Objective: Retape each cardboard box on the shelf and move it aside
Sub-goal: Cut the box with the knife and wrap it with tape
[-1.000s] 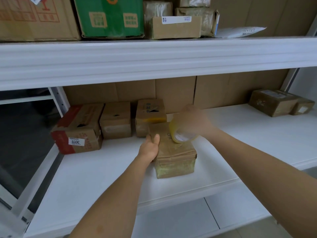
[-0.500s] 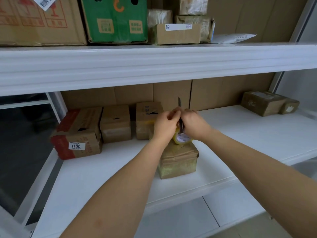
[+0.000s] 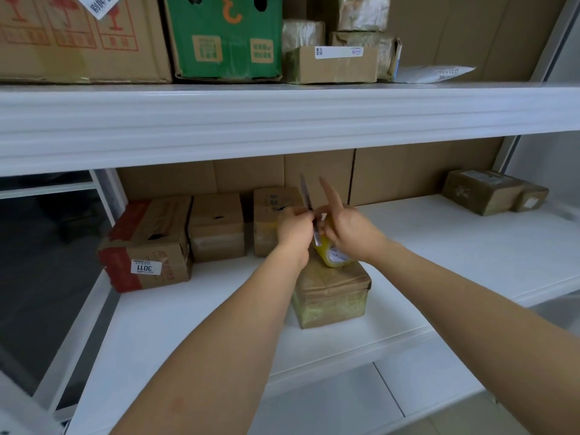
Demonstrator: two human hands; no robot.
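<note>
I see my left hand (image 3: 296, 227) pinching a utility knife (image 3: 309, 208), blade up, against the tape roll (image 3: 334, 255) my right hand (image 3: 348, 230) grips, forefinger raised, directly over the cardboard box (image 3: 332, 296) near the shelf's (image 3: 188, 324) front edge.

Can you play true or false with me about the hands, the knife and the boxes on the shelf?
1. The left hand grips a knife with its blade pointing up. True.
2. The tape roll lies on the floor. False: the right hand holds it just above the taped box on the shelf.
3. A green box stands on the upper shelf. True.
4. The box with the red side stands to the right of the hands. False: it is at the left end of the row.
5. Every finger of the right hand is curled. False: one sticks straight up.
</note>
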